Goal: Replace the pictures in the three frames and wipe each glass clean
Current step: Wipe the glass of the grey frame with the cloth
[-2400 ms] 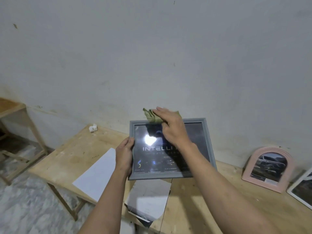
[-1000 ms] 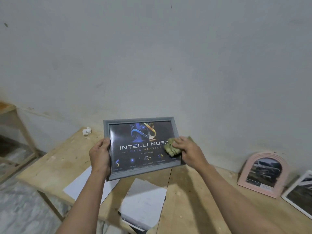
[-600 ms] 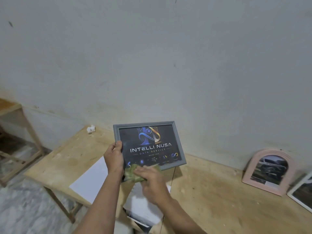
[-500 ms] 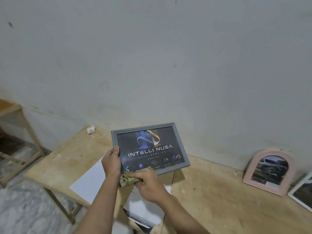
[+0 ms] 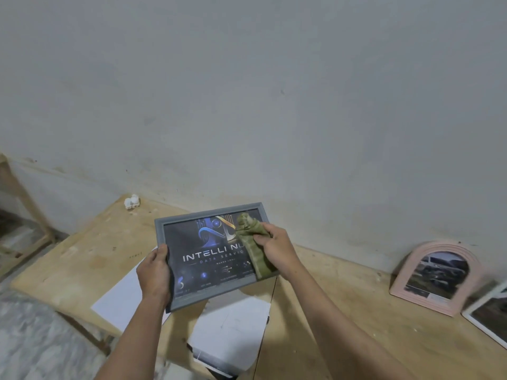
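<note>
A grey rectangular frame (image 5: pixel 208 294) with a dark "INTELLI NUSA" picture is held above the wooden table (image 5: pixel 343 303). My left hand (image 5: pixel 154 272) grips its left edge, thumb on the front. My right hand (image 5: pixel 275 249) grips a crumpled green cloth (image 5: pixel 252 246) and presses it on the right part of the glass, hiding the end of the lettering. A pink arched frame (image 5: pixel 436 277) leans on the wall at the right. A white frame (image 5: pixel 487 315) shows partly at the right edge.
White paper sheets (image 5: pixel 120 300) lie on the table under the frame, and a stack of sheets (image 5: pixel 233 333) overhangs the front edge. A small white object (image 5: pixel 132 201) sits at the table's back left corner. A wooden stand (image 5: pixel 24 204) is on the left.
My right hand moved the cloth from the frame's lower left corner, near my left hand, up across the glass to the right side. The frame tilted slightly flatter and lower.
</note>
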The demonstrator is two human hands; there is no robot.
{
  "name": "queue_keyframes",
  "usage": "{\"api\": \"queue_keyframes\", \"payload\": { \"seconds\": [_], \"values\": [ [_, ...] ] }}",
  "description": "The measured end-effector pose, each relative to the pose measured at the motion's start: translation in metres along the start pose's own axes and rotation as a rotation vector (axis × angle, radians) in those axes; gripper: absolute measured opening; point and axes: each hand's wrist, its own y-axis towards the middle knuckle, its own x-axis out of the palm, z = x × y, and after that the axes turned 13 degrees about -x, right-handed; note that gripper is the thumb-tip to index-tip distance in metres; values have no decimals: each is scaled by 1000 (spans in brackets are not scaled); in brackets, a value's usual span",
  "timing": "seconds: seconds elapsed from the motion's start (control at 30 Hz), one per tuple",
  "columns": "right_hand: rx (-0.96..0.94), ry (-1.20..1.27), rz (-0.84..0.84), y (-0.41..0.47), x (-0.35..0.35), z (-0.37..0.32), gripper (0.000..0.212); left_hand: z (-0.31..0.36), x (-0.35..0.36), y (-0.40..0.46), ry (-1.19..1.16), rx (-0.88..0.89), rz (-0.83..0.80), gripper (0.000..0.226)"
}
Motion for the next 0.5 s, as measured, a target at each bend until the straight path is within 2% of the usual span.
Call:
{"api": "queue_keyframes", "payload": {
  "seconds": [0.13, 0.27, 0.37, 0.5],
  "values": [
    [47, -60, 61, 43, -31, 21, 25, -3, 6, 20, 57, 53, 45, 13],
    [97, -190, 53, 93, -52, 64, 23, -9, 5, 49, 86, 29, 74, 8],
    [118, -406, -64, 130, -59, 103, 24, -16, 5, 70, 126, -12, 116, 20],
    [90, -577, -182, 166, -54, 164, 27, -23, 7, 97, 134, -93, 161, 31]
  ]
}}
